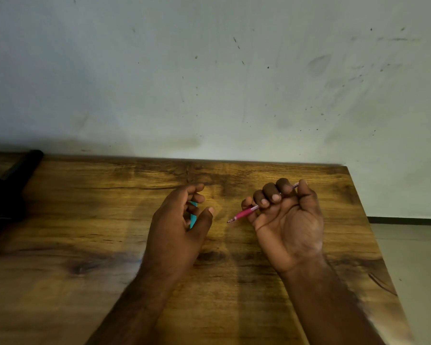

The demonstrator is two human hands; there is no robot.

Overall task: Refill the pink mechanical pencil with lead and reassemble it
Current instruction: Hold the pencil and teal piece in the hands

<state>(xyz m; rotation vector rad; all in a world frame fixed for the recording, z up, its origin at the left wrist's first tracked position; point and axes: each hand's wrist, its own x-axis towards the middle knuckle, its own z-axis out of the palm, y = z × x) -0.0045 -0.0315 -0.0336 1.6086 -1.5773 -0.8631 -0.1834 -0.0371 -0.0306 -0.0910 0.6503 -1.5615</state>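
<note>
My right hand [288,220] grips the pink mechanical pencil [244,213] in a fist, palm up. The pencil's metal tip points down and left, and its far end sticks out past my thumb at the upper right. My left hand [178,220] holds a small teal case [193,215] inside its curled fingers; only a strip of the case shows between fingers and thumb. Both hands hover just above the wooden table [85,220], a short gap apart. No loose lead is visible.
A black object [8,190] lies at the table's far left edge. The table's back edge meets a marked white wall [209,83]. The table's right edge drops to a pale floor [413,257].
</note>
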